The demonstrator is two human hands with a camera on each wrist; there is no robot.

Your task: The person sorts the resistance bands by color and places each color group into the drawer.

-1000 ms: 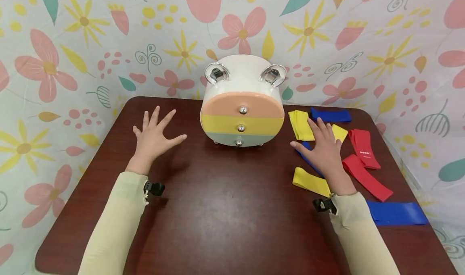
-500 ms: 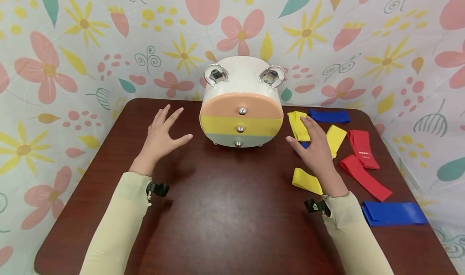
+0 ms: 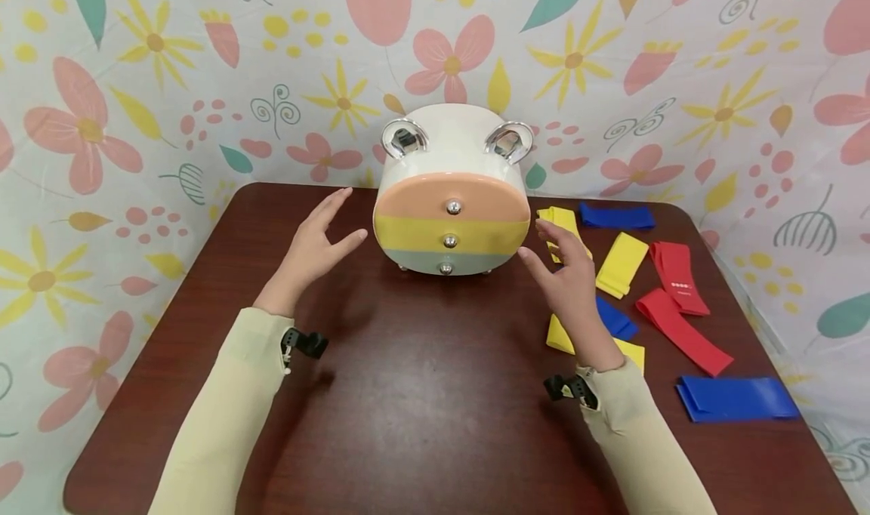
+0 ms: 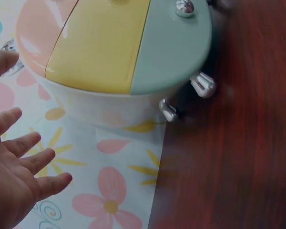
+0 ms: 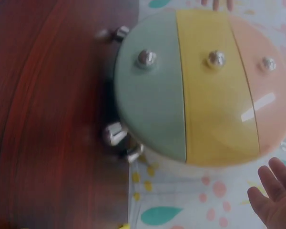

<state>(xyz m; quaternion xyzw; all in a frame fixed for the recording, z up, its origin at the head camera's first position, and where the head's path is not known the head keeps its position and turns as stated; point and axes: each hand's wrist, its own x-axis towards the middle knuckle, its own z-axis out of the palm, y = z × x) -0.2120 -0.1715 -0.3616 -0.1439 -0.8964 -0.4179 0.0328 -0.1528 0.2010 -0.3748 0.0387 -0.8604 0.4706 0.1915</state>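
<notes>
A small white drawer box (image 3: 448, 145) with silver ears stands at the back middle of the table. Its front has an orange, a yellow and a green drawer, each with a round silver knob (image 3: 450, 241). My left hand (image 3: 309, 254) hovers to the left of the box, apart from it, thumb held away from the fingers. On the other side my right hand (image 3: 566, 277) hovers close to the box's right edge, partly over the cloth bands. Both hands hold nothing. In the left wrist view, spread fingers (image 4: 35, 162) show beside the box.
On the right of the dark wooden table (image 3: 428, 424) lie several flat bands: yellow (image 3: 621, 264), blue (image 3: 739, 399) and red (image 3: 682, 277). Some are partly hidden by my right arm. A flowered cloth (image 3: 272, 62) hangs behind the table.
Both hands have moved inward toward the box, the left going right and the right going left. Their fingers are less spread than before. Box and bands have stayed put.
</notes>
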